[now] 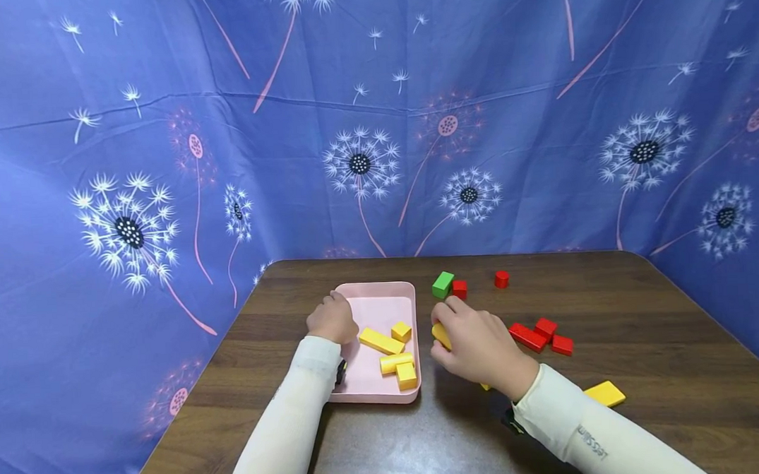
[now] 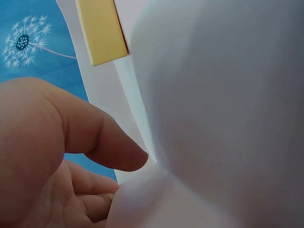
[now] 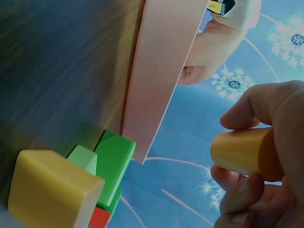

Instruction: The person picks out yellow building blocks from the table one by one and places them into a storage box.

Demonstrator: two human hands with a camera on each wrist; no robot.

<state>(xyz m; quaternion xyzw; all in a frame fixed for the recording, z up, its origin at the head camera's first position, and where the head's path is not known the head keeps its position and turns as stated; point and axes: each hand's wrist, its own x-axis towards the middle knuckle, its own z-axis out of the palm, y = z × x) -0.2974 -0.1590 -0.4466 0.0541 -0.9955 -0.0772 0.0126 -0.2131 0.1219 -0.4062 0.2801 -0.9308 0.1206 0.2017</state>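
A pink tray (image 1: pixel 375 309) stands on the table, its left wall pinched by my left hand (image 1: pixel 331 320) near the far corner. The left wrist view shows the thumb (image 2: pixel 121 147) inside the wall and the other fingers outside. Lying in the tray are a long yellow block (image 1: pixel 381 341), a yellow cube (image 1: pixel 401 331), a yellow cylinder (image 1: pixel 394 363) and another yellow block (image 1: pixel 407 377). Just right of the tray, my right hand (image 1: pixel 482 349) holds a second yellow cylinder (image 3: pixel 237 151) between thumb and fingers, raised above the table.
Toward the back sit a green block (image 1: pixel 443 284), a red cube (image 1: pixel 459 289) and a red cylinder (image 1: pixel 501 280). Several red blocks (image 1: pixel 529 337) lie beyond my right hand. A flat yellow block (image 1: pixel 605 394) rests by the right sleeve. Behind the table hangs a blue curtain (image 1: pixel 531 223).
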